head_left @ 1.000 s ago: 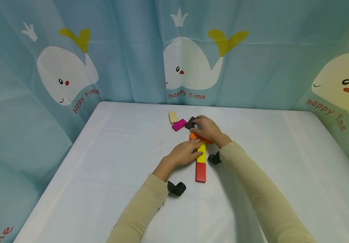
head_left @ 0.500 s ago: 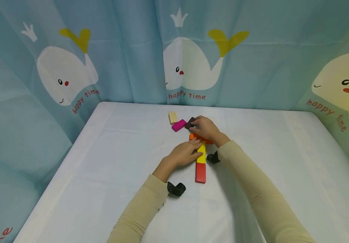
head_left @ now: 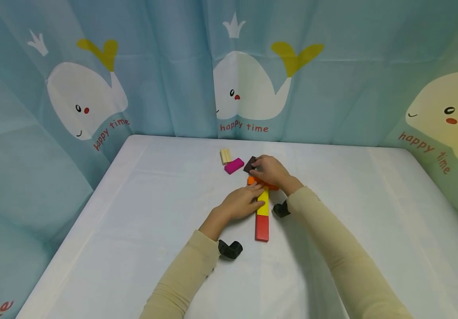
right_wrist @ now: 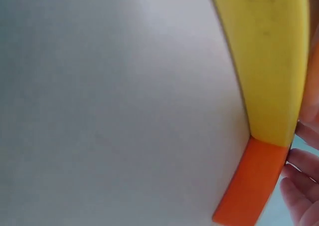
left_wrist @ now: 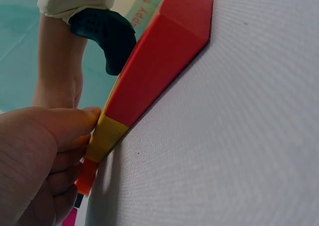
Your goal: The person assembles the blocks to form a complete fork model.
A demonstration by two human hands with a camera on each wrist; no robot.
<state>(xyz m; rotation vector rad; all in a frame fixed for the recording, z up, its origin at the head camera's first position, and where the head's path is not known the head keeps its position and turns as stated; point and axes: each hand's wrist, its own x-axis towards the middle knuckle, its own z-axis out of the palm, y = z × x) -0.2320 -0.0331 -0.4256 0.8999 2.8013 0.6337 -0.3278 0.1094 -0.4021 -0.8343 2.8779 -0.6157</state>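
In the head view a red block (head_left: 262, 228), a yellow block (head_left: 263, 204) and an orange block (head_left: 272, 186) lie end to end, the orange one crosswise at the far end. My left hand (head_left: 242, 201) rests on the yellow and orange blocks, thumb on the yellow. Beyond them, my right hand (head_left: 273, 170) holds the right end of a dark brown block (head_left: 249, 165) between thumb and fingers. Its fingertips partly cover that block. The left wrist view shows the red block (left_wrist: 159, 61) close up and the left thumb against the yellow block (left_wrist: 105, 136).
A magenta block (head_left: 234, 166) lies left of the brown one, with a pale ridged wooden block (head_left: 226, 156) behind it. A black wrist mount (head_left: 230, 249) sits at the left wrist, another (head_left: 281, 209) at the right. Behind the white table (head_left: 153, 199) hangs a whale-print curtain (head_left: 189, 79).
The right fingertips have shifted slightly onto the dark brown block. My left hand and the other blocks keep their places; the whole head view has drifted a little.
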